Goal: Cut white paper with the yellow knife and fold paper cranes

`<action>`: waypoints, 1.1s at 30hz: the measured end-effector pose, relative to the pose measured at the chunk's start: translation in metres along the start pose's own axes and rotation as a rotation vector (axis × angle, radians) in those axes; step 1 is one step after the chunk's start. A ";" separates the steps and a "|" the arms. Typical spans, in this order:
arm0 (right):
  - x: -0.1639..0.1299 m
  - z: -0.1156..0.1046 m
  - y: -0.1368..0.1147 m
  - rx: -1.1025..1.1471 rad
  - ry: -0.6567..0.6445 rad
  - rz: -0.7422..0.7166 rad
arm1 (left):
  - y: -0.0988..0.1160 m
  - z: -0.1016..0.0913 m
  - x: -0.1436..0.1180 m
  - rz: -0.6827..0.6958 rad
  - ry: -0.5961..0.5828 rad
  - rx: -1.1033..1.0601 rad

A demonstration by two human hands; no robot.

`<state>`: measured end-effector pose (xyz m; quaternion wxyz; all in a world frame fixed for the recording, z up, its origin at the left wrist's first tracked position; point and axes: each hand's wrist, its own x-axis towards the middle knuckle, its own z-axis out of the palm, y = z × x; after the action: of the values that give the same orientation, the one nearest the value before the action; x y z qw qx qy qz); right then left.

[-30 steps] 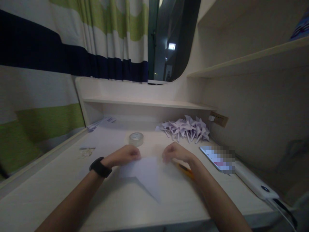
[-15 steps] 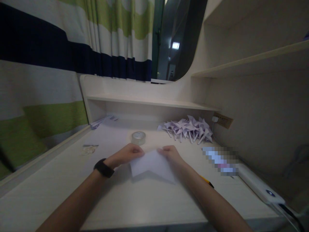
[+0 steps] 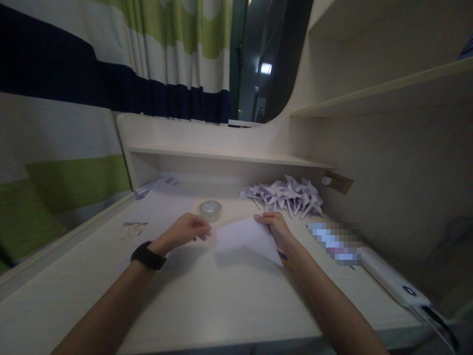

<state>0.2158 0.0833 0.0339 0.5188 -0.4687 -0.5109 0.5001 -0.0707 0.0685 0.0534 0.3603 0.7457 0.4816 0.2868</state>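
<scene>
White folded paper [image 3: 246, 236] is held above the desk in my right hand [image 3: 275, 228], thumb on its top edge near the right corner. Its lower left part looks blurred. Just left of the paper, my left hand [image 3: 190, 229] is off it, with the fingers loosely curled and apart; a black band is on that wrist. A roll of clear tape [image 3: 210, 211] lies behind, between the two hands. Partly hidden by my right wrist is a yellow and dark thing [image 3: 285, 260], only a bit of which shows.
Several white paper pinwheels [image 3: 284, 193] are heaped at the back right. White sheets [image 3: 166, 199] lie at the back left, with a small packet [image 3: 135, 230] beside them. At right are a blurred-out phone-like object [image 3: 332, 244] and a white power strip [image 3: 393, 278]. A shelf [image 3: 229, 154] runs along the back.
My left hand has let go of the paper and moved slightly left. My right hand has moved up and right with the paper, which now tilts.
</scene>
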 end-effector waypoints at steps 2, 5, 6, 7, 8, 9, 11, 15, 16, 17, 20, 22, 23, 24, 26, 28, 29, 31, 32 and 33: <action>-0.002 0.004 0.001 -0.019 0.016 -0.019 | -0.005 0.003 0.005 0.037 0.140 0.060; -0.010 0.018 0.006 -0.031 -0.019 -0.019 | -0.006 0.015 0.010 0.212 0.194 0.181; -0.013 0.023 0.008 -0.021 -0.044 -0.013 | -0.006 0.019 0.011 0.249 0.151 0.184; -0.016 0.029 0.010 -0.014 -0.066 -0.010 | -0.005 0.024 0.011 0.261 0.083 0.162; -0.018 0.033 0.012 -0.020 -0.097 -0.015 | -0.005 0.028 0.011 0.251 0.008 0.124; -0.020 0.037 0.013 -0.032 -0.126 -0.024 | -0.005 0.030 0.010 0.226 -0.061 0.078; -0.022 0.039 0.013 -0.063 -0.182 -0.046 | -0.005 0.032 0.008 0.166 -0.156 0.003; -0.020 0.029 0.009 -0.107 -0.290 -0.041 | -0.006 0.027 0.002 0.105 -0.245 -0.085; -0.019 0.025 0.007 -0.118 -0.322 -0.032 | -0.005 0.025 0.001 0.108 -0.275 -0.105; -0.019 0.022 0.006 -0.133 -0.361 -0.019 | -0.004 0.024 0.000 0.117 -0.301 -0.122; -0.021 0.013 0.000 -0.162 -0.462 0.023 | -0.001 0.022 -0.003 0.137 -0.351 -0.138; -0.023 0.010 -0.003 -0.178 -0.520 0.053 | 0.002 0.023 -0.003 0.131 -0.378 -0.131; -0.024 0.009 -0.005 -0.188 -0.550 0.069 | 0.002 0.023 -0.004 0.128 -0.394 -0.128; -0.025 0.009 -0.007 -0.199 -0.580 0.086 | 0.003 0.023 -0.004 0.125 -0.407 -0.128; -0.026 0.008 -0.010 -0.224 -0.634 0.119 | 0.003 0.024 -0.005 0.115 -0.422 -0.132; -0.027 0.006 -0.012 -0.244 -0.677 0.136 | 0.001 0.023 -0.006 0.099 -0.419 -0.142; -0.026 0.004 -0.013 -0.251 -0.694 0.133 | 0.001 0.023 -0.006 0.091 -0.419 -0.148; -0.024 -0.002 -0.015 -0.252 -0.713 0.104 | 0.000 0.021 -0.007 0.077 -0.414 -0.159; -0.021 -0.006 -0.015 -0.248 -0.708 0.081 | 0.000 0.020 -0.008 0.066 -0.402 -0.168; -0.019 -0.009 -0.014 -0.240 -0.686 0.057 | 0.001 0.019 -0.008 0.051 -0.374 -0.182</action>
<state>0.2254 0.0635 0.0467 0.2442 -0.3454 -0.6971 0.5788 -0.0588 0.0562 0.0427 0.5019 0.7622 0.3594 0.1949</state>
